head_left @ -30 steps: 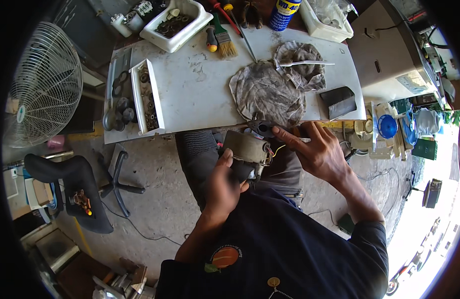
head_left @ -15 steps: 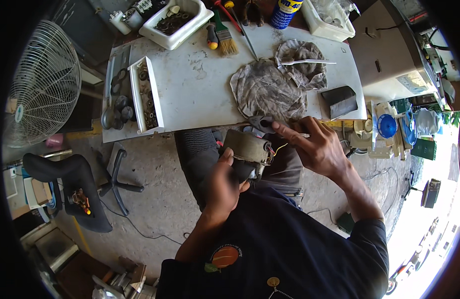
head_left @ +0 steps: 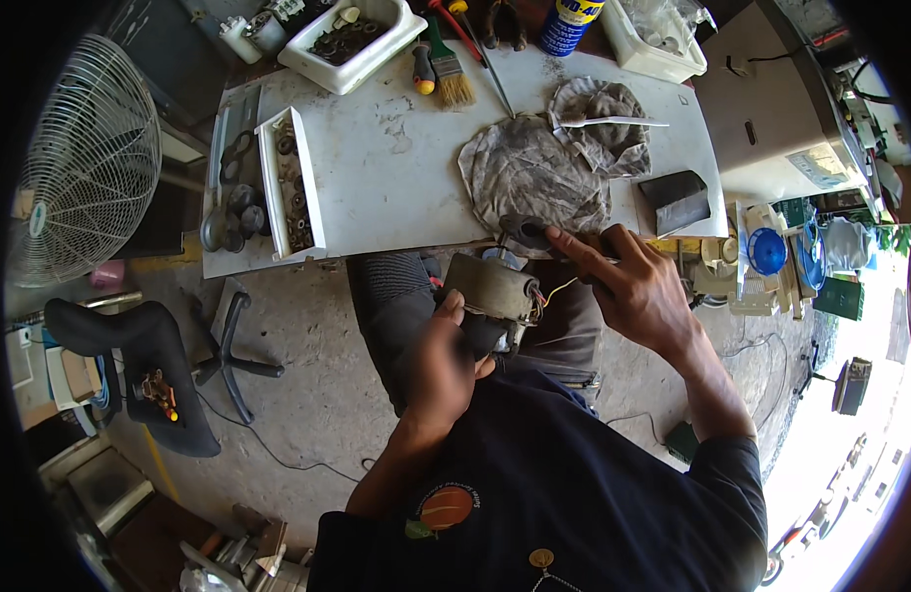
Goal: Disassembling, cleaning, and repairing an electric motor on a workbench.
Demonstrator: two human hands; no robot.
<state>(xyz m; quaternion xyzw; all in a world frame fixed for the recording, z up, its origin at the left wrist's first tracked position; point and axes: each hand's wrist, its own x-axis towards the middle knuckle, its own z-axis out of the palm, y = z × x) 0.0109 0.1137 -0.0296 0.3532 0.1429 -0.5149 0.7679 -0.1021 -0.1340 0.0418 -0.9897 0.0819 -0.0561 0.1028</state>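
Over my lap, my left hand [head_left: 443,370] grips a dusty cylindrical motor [head_left: 485,286], which has thin wires at its right side and a short metal shaft on top. My right hand [head_left: 628,281] holds a dark oval part [head_left: 528,231] with a hole, index finger against it, just above the shaft at the table's front edge. Behind that part lie dirty crumpled cloths [head_left: 520,173] with a white stick [head_left: 618,123] across them. A dark folded sheet [head_left: 673,202] lies to their right.
The white table [head_left: 377,178] carries narrow [head_left: 314,217] and deep [head_left: 396,59] trays of parts, a brush [head_left: 446,74], screwdrivers [head_left: 424,74], a blue spray can [head_left: 559,35] and a white box [head_left: 692,54]. A fan [head_left: 90,158] and black chair [head_left: 130,375] stand left, cluttered shelving [head_left: 766,252] right.
My right hand and the dark part have risen slightly toward the table, baring more of the motor's shaft below the part. My left hand stays on the motor.
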